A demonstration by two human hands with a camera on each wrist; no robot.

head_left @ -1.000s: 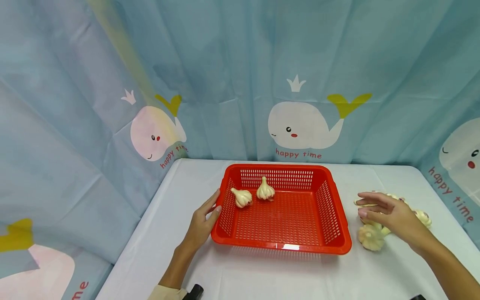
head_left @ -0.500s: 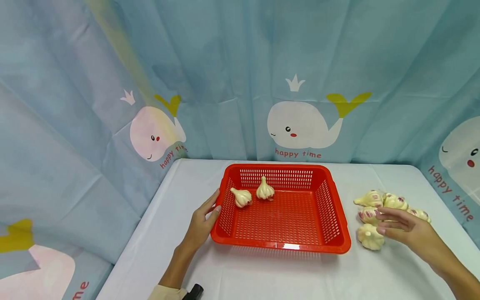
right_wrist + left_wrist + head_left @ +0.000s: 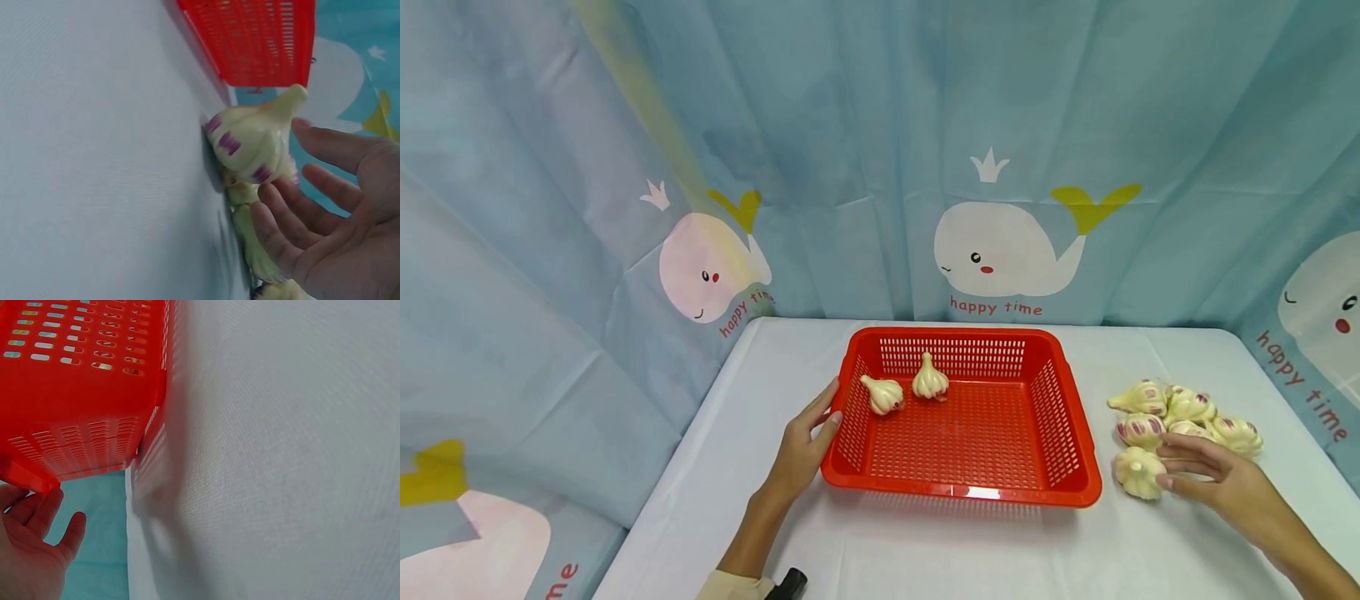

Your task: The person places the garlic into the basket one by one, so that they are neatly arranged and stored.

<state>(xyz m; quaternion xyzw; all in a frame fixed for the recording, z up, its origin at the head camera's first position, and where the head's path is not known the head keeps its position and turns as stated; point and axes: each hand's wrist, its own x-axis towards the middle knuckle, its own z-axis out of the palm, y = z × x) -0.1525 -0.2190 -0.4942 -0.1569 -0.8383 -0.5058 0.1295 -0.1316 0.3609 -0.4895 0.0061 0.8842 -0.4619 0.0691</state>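
Two garlic bulbs (image 3: 930,379) sit in the left part of the red plastic basket (image 3: 962,493). My left hand (image 3: 805,450) rests against the basket's left rim with its fingers extended; in the left wrist view its fingertips touch the rim's edge. At the right, my right hand (image 3: 1228,483) is beside the nearest garlic bulb (image 3: 1138,473), thumb and fingers spread about its right side. In the right wrist view this purple-marked bulb (image 3: 253,140) stands upright on the cloth, the thumb close to its stem. Whether the fingertips touch it is hard to tell.
Several more garlic bulbs (image 3: 1189,404) lie clustered behind the right hand. A white cloth (image 3: 925,550) covers the table. A blue curtain (image 3: 850,167) with whale prints hangs behind and at the sides.
My right hand has drawn back toward the right and lower, from above the garlic pile to beside the nearest bulb, uncovering the others. The left hand and the basket stay still.
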